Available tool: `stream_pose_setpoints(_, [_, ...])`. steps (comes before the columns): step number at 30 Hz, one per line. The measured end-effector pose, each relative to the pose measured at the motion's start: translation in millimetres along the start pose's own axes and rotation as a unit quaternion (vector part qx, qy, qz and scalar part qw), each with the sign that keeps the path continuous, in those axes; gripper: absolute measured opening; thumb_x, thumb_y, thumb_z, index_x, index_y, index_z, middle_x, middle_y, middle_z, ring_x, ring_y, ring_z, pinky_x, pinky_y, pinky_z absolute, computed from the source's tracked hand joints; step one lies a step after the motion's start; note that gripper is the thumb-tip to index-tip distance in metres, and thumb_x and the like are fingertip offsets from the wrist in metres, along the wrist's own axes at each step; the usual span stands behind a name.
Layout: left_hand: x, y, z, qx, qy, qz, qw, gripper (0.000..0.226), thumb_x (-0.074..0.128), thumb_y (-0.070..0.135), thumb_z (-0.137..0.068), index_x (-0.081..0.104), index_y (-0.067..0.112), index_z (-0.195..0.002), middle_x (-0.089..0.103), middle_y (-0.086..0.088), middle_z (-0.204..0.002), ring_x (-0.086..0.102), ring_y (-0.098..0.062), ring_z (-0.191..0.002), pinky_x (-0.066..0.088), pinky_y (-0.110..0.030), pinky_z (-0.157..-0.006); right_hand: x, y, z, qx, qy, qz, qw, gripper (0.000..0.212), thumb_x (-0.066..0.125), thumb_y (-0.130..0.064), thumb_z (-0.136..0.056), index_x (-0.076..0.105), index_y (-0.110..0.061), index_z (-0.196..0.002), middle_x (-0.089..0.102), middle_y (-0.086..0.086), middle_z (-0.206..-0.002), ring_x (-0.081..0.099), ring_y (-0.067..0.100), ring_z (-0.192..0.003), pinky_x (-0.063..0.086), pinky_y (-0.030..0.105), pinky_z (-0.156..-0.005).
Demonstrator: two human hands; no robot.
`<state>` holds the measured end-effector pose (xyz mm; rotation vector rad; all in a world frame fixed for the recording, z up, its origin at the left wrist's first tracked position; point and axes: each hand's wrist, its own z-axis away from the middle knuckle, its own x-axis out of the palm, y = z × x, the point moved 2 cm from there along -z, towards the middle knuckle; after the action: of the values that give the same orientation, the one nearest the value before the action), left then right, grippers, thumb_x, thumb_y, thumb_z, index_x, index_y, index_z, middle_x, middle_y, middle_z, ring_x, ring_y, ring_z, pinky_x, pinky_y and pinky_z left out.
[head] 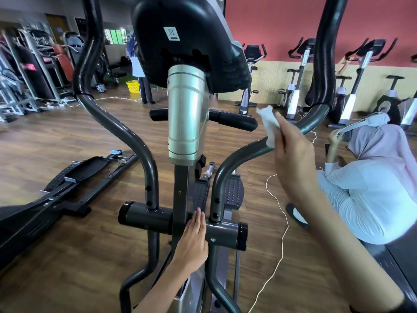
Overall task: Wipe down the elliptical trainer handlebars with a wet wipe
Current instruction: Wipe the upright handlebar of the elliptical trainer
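Observation:
The elliptical trainer fills the middle of the view, with a silver centre column and two dark curved handlebars. My right hand holds a white wet wipe against the right handlebar, on its grey middle bend below the black foam grip. My left hand rests flat, fingers straight, on the horizontal pivot bar at the column's base. The left handlebar curves up untouched on the left.
A person in white crouches close on the right. A white cable trails across the wooden floor. Exercise bikes line the far wall, weight machines stand at the left, and another person stands by a yellow basket.

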<state>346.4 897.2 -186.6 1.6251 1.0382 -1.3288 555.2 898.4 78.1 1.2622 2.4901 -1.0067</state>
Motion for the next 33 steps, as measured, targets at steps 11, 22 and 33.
stream_pose_setpoints(11, [-7, 5, 0, -0.022, 0.015, 0.033, 0.999, 0.073, 0.038, 0.013, -0.093, -0.011, -0.003, -0.145, -0.013, -0.017, -0.154, 0.000, -0.024, -0.147, 0.003, -0.031, -0.118, 78, 20, 20, -0.195, -0.248, 0.254, 0.915, 0.043, 0.029, -0.026, -0.103, 0.060, -0.003, -0.123, 0.057, 0.014, -0.132, 0.047, 0.026, -0.130, 0.030, 0.037, -0.112])
stream_pose_setpoints(22, [-8, 7, 2, -0.023, 0.026, 0.045, 0.998, 0.068, 0.027, 0.016, -0.100, -0.029, 0.004, -0.138, -0.034, -0.010, -0.147, -0.026, -0.020, -0.140, -0.020, -0.026, -0.110, 109, 32, 8, -0.234, -0.186, 0.351, 0.887, 0.024, 0.050, -0.018, -0.091, 0.065, -0.007, -0.076, 0.063, 0.010, -0.074, 0.061, 0.030, -0.075, 0.049, 0.039, -0.085])
stream_pose_setpoints(33, [-1, 3, -1, -0.021, 0.077, 0.041, 0.996, 0.066, 0.028, 0.016, -0.093, -0.009, -0.002, -0.144, -0.015, -0.017, -0.153, -0.004, -0.026, -0.146, -0.007, -0.036, -0.114, 156, 31, 77, -0.353, -0.291, 0.459, 0.762, 0.037, 0.073, -0.038, -0.075, 0.074, -0.011, -0.100, 0.069, 0.008, -0.106, 0.060, 0.027, -0.109, 0.035, 0.039, -0.106])
